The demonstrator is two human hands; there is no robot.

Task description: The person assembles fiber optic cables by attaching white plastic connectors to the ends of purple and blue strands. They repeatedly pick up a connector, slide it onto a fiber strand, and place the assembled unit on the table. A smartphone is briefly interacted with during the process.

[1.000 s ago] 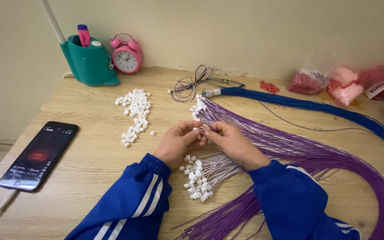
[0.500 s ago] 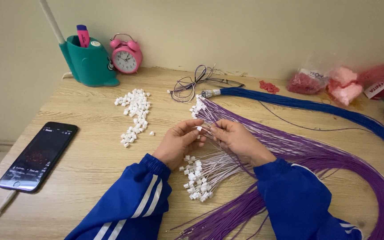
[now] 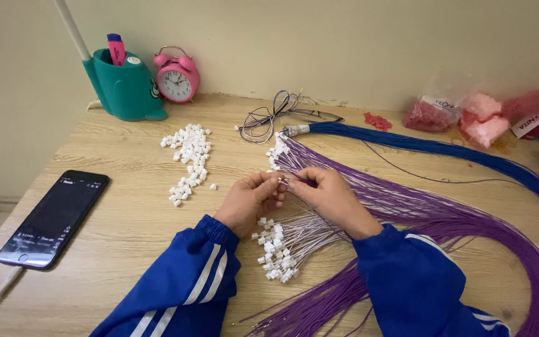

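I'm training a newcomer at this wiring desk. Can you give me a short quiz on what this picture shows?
1. True or false: the phone lies to the right of the right hand.
2. What are both hands pinching between them? A) a white connector on a purple wire B) the pink clock C) the blue wire bundle
3. What colour is the clock?

Key: 1 false; it lies beyond the left hand. 2 A; the connector, from the purple wires. 3 pink.

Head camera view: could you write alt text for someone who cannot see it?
Two hands, left hand and right hand, pinch a small white connector onto a purple wire above a wooden table. Loose white connectors and a phone lie to the left.
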